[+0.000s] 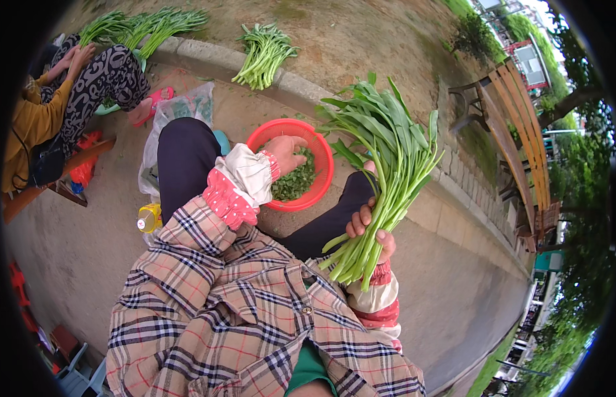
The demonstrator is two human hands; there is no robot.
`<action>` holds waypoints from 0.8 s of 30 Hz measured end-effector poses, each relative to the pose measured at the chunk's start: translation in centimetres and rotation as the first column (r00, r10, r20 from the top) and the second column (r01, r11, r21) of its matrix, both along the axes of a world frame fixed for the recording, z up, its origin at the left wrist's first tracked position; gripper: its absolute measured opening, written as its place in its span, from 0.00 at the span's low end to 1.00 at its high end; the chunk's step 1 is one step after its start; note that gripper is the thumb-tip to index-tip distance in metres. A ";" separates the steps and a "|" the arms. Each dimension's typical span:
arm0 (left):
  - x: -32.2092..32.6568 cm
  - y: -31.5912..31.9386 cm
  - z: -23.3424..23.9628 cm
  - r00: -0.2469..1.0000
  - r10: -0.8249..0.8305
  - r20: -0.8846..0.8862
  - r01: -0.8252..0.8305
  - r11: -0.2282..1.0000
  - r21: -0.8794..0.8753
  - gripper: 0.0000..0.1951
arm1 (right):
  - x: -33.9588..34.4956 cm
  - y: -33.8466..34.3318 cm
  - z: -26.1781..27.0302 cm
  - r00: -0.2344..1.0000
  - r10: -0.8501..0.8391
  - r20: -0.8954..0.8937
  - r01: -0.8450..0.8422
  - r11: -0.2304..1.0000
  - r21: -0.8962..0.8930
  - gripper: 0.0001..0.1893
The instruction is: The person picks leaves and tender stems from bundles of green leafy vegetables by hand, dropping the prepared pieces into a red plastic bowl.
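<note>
A bunch of water spinach (382, 164) stands tilted in my right hand (370, 226), which is closed around its pale stems. The long leaves fan out upward, and the cut ends point down toward my lap. My left hand (286, 153) is over a red plastic basket (324, 186), palm down, with its fingers apart. No held thing shows in it, though its underside is hidden. Small torn green leaves (294, 183) lie inside the basket, which rests on the ground between my legs. Polka-dot sleeve covers are on both forearms.
Another bunch of water spinach (266, 55) lies on the stone kerb (303, 88), with more greens (159, 27) farther left. A seated person (50, 104) is at the left. Near my left knee are a plastic bag (151, 149) and a yellow-labelled bottle (149, 218). A wooden bench (511, 139) stands right.
</note>
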State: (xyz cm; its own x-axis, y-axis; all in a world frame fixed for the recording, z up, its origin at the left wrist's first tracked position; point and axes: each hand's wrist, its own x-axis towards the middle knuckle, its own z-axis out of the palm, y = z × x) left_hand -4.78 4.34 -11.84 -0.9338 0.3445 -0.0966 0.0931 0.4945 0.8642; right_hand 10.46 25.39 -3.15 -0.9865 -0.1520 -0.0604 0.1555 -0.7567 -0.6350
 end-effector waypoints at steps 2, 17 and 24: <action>0.1 -0.4 0.1 0.983 0.005 0.183 -0.045 0.975 0.217 0.19 | -0.2 -0.4 0.2 1.000 0.018 0.005 -0.018 1.000 -0.007 0.33; 1.1 0.8 5.3 0.814 -0.135 0.565 -0.379 0.615 0.692 0.13 | 0.0 -0.6 0.2 0.999 0.023 0.034 -0.023 1.000 0.010 0.32; 3.3 -0.7 5.5 0.902 0.076 0.425 -0.313 0.793 0.522 0.08 | 0.0 -0.6 0.4 0.999 0.010 0.052 -0.018 0.986 0.167 0.33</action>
State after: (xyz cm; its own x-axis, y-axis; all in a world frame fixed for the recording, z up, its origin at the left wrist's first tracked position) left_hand -1.48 3.67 -6.29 -0.9212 0.2611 -0.2886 -0.3282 -0.1226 0.9366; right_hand 10.41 24.79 -2.73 -0.9794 -0.1492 -0.1363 0.2006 -0.6378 -0.7436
